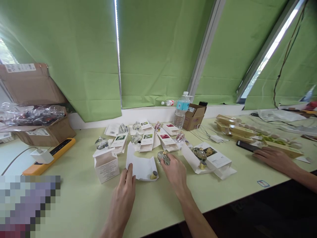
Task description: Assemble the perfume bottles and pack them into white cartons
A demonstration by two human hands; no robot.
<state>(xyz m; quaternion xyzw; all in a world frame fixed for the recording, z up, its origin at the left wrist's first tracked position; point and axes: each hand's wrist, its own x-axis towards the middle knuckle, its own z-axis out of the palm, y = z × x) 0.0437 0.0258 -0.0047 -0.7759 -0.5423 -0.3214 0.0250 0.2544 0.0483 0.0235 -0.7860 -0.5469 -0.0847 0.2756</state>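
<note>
One glass bottle [163, 158] is held tilted, pinched between the thumb and fingers of the right hand [176, 172], just right of a white liner [142, 164]; contact with the table [74, 201] cannot be told. The liner's left edge is touched by the left hand [127, 185]; whether it is pinched there cannot be told. A gold cap [154, 175] is seen on the liner's right end. An open box [107, 167] is placed to the left. To the right, a second bottle [199, 153] and second cap [202, 165] are seen in an opened pack [219, 159]. Behind, more bottles [136, 138] and printed boxes [121, 140] are spread out. Farther back, a water bottle [182, 112] is placed beside a brown carton [193, 118]. At far right, a phone [245, 145] is touched by a co-worker's hand [276, 158].
</note>
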